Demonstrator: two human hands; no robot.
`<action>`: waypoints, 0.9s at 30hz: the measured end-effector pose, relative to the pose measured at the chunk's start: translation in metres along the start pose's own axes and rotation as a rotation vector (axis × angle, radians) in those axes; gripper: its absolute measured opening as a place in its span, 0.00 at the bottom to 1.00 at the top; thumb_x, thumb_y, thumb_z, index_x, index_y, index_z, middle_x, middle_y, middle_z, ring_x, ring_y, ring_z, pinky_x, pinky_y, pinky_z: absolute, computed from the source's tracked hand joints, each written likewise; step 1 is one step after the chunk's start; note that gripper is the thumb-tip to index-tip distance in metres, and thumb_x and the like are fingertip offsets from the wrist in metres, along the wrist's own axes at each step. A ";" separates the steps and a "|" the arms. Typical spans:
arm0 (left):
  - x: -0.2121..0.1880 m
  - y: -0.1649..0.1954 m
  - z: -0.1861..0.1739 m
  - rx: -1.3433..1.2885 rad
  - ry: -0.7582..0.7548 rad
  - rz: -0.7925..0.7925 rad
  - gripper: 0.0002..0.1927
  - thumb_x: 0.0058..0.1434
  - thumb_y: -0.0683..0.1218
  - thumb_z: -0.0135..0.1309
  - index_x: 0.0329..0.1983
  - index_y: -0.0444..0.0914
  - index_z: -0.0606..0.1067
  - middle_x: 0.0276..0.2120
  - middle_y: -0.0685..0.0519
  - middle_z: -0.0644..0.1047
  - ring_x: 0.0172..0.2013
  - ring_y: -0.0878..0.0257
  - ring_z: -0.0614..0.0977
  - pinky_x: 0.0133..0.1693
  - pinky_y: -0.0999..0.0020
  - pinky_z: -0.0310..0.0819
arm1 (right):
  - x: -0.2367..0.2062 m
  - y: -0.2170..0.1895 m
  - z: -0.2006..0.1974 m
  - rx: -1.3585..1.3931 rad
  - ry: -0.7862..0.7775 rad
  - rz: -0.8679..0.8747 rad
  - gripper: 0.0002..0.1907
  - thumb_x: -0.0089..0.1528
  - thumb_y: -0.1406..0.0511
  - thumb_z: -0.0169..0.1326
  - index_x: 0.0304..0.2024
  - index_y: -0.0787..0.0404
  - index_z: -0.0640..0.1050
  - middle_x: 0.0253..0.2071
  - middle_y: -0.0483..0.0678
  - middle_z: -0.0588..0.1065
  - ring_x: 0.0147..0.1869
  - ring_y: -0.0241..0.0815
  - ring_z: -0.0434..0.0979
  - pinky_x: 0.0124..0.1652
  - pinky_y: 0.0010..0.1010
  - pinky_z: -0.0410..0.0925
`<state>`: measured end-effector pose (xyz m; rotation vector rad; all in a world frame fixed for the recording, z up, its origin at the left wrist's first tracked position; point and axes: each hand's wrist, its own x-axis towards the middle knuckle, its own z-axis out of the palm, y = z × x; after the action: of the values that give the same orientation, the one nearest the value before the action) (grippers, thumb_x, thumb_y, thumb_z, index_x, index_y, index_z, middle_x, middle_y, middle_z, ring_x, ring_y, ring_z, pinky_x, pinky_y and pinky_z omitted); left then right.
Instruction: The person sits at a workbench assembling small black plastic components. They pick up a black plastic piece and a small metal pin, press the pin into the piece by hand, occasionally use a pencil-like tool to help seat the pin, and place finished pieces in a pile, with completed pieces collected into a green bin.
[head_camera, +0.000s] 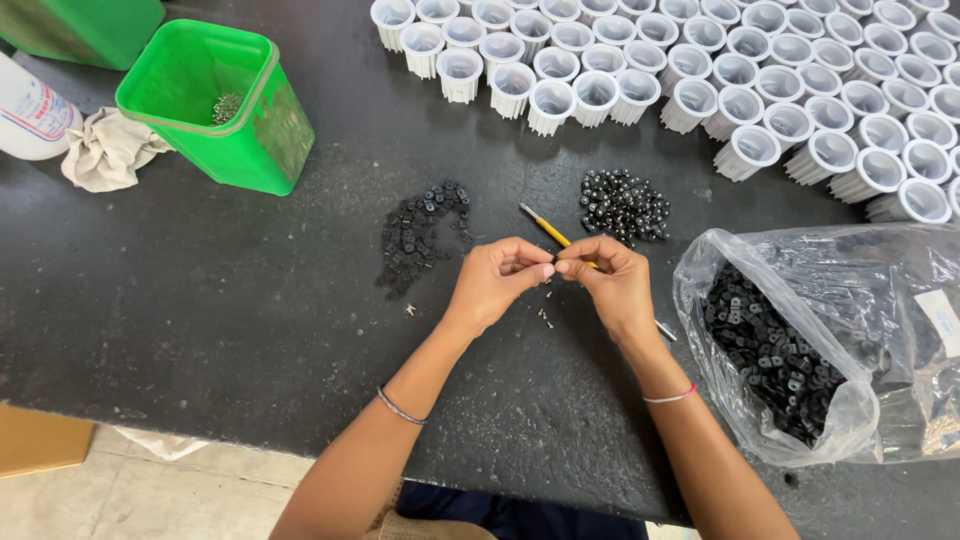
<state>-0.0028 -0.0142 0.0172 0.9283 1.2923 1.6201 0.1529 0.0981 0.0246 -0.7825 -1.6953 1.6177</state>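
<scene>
Hands pinching a tiny part at frame centre.
Green bin (215, 105) upper left; black clips (420, 235); left hand (495, 280) and right hand (610, 280) meet fingertips, narrowly pinched on a small part (551, 268) over a yellow tool (545, 228); beads (623, 205); bag (830, 340) right.

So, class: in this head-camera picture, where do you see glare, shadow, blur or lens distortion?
Head view: glare streaks the clear plastic bag of small black parts; soft shadows under the left hand and right hand on the black table; the white ribbed plastic cups bow towards the corner; focus sharp throughout.

Green bin (215, 110), white cups (690, 75), yellow tool (550, 230), black table (200, 290)
</scene>
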 end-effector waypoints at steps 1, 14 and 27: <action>0.000 0.000 0.000 0.033 -0.001 0.015 0.07 0.61 0.39 0.62 0.42 0.32 0.80 0.37 0.52 0.83 0.38 0.69 0.83 0.43 0.74 0.79 | 0.000 0.000 0.000 0.024 -0.006 0.014 0.07 0.58 0.76 0.63 0.39 0.65 0.81 0.37 0.45 0.81 0.41 0.32 0.80 0.42 0.23 0.73; -0.004 0.002 0.005 0.129 -0.026 0.062 0.06 0.62 0.38 0.61 0.41 0.31 0.81 0.36 0.53 0.84 0.37 0.71 0.83 0.42 0.75 0.79 | 0.003 0.024 -0.011 -0.001 -0.075 -0.014 0.05 0.61 0.76 0.61 0.40 0.67 0.81 0.37 0.45 0.81 0.40 0.30 0.78 0.42 0.22 0.71; 0.011 0.033 -0.060 0.440 0.588 0.235 0.07 0.66 0.42 0.59 0.46 0.37 0.81 0.35 0.53 0.85 0.31 0.70 0.83 0.36 0.74 0.77 | 0.012 -0.032 -0.045 -0.559 0.344 -0.352 0.17 0.62 0.74 0.60 0.54 0.65 0.79 0.49 0.51 0.79 0.49 0.38 0.80 0.48 0.28 0.73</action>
<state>-0.0673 -0.0287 0.0389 0.9146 2.0685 1.9143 0.1819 0.1329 0.0576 -0.8961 -1.9091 0.7250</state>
